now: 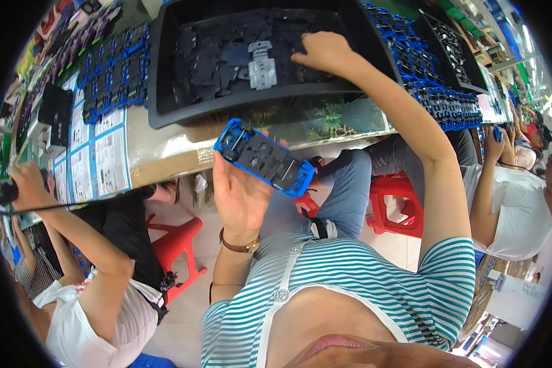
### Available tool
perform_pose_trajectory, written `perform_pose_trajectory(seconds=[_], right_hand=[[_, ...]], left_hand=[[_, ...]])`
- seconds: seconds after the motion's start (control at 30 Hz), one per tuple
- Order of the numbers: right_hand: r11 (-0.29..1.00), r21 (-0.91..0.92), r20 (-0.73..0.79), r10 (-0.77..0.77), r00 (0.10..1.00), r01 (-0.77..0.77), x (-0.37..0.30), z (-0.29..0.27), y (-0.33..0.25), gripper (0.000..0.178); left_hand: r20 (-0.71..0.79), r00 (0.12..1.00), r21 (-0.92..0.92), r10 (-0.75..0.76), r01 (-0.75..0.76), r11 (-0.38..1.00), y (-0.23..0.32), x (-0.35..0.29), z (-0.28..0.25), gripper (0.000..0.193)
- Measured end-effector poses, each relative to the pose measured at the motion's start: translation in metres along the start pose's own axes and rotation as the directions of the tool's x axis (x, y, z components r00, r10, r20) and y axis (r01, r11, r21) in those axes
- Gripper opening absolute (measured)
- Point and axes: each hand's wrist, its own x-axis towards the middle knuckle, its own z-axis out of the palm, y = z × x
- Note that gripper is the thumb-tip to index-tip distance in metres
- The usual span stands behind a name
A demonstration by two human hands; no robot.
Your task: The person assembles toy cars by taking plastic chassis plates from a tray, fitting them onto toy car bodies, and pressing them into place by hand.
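Observation:
My left hand [239, 193], a brown band on its wrist, is shut on a blue toy-car chassis [265, 158] with a black inner plate, held tilted below the table edge. My right hand [325, 52] reaches into a big black bin [165, 92] on the table. Its fingertips are curled down onto the pile of flat black plastic parts [214, 61] and pinch one of them. A grey part [262, 64] lies just left of those fingertips.
Rows of assembled blue chassis stand left of the bin [113, 70] and right of it [438, 92]. A second black tray [451, 46] sits far right. Printed sheets [98, 153] cover the table's left. Co-workers sit at left [86, 294] and right [509, 202]. Red stools [178, 245] stand below.

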Motion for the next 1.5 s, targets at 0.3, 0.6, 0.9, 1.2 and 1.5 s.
perform_pose_trajectory(seconds=[0.3,0.6,0.9,1.2,1.5], right_hand=[[0.797,0.537,-0.425,-0.027,0.905,0.276,-0.068,-0.044,-0.004,0.041],[0.821,0.282,-0.439,-0.349,0.828,0.496,-0.181,-0.049,-0.114,0.065],[0.821,0.345,-0.518,-0.238,0.821,0.455,-0.18,-0.032,-0.121,0.06],[0.816,0.416,-0.621,-0.067,0.781,0.401,-0.18,-0.025,-0.124,0.052],[0.815,0.436,-0.488,-0.143,0.861,0.382,-0.181,-0.033,-0.12,0.058]], left_hand=[[-0.052,0.992,0.105,0.115,-0.109,0.988,0.001,0.001,-0.005,0.059],[0.012,0.955,0.301,0.296,-0.286,0.91,-0.023,0.005,-0.007,0.063],[0.027,0.92,0.499,0.391,-0.351,0.793,-0.039,0.006,-0.008,0.042],[0.042,0.941,0.435,0.337,-0.32,0.842,-0.041,0.007,0.003,0.04],[-0.084,0.934,0.437,0.348,-0.279,0.855,-0.04,0.012,-0.002,0.033]])
